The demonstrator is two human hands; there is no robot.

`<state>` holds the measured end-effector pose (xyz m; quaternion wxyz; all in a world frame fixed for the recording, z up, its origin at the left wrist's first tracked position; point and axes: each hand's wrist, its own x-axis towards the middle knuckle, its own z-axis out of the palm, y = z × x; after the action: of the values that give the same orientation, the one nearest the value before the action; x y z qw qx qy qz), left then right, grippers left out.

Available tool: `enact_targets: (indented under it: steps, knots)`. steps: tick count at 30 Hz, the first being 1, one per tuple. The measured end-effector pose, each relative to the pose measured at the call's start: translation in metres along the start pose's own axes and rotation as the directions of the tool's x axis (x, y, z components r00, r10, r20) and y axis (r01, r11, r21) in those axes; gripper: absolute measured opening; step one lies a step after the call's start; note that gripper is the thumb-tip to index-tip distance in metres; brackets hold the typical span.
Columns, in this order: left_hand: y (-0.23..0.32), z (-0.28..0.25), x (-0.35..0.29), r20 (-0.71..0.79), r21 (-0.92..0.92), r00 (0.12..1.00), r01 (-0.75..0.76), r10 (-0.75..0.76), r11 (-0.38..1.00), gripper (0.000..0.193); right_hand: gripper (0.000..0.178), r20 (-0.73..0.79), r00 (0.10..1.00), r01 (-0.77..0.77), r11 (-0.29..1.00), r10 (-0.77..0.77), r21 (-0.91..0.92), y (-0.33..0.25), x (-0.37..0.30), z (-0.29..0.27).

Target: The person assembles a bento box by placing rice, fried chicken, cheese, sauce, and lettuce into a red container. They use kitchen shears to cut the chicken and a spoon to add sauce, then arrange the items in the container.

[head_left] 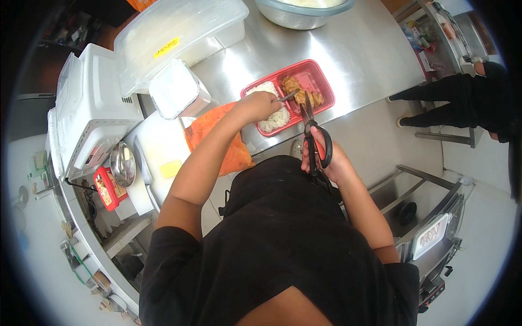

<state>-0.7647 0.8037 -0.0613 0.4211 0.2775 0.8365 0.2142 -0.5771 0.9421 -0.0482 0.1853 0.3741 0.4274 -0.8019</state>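
Note:
A red compartment tray [328, 87] lies near the front edge of the steel table. White rice [269, 126] fills its left part, and golden-brown fried pieces [314, 99] lie in the right part. Over the rice, my left hand [256, 107] is closed on a slim metal utensil [289, 95], whose tip reaches the fried pieces; its exact kind is unclear. My right hand [333, 161] grips black-handled scissors [309, 120] from below. Their blades point up at the fried pieces, slightly parted. Whether they touch the food is hard to tell.
An orange cloth [209, 133] lies left of the tray. Beyond it are a knife [143, 163] on a white board, a metal bowl [123, 164], and plastic containers [176, 89]. A large basin [304, 19] stands at the back. Another person [457, 100] stands at right.

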Motion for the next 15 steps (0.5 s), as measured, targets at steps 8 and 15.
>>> enact_targets:
  steps: [8,15]
  knots:
    - [-0.003,0.004,-0.006,0.029,-0.126,1.0,-0.002,0.006,0.992,0.033,0.05,-0.047,0.996,0.074,0.994,-0.078,-0.078,0.0,0.02,0.002]
    - [-0.002,0.004,-0.008,0.004,-0.055,1.0,-0.016,0.017,0.998,0.033,0.042,-0.056,0.99,0.129,0.989,-0.132,-0.067,0.009,0.023,0.005]
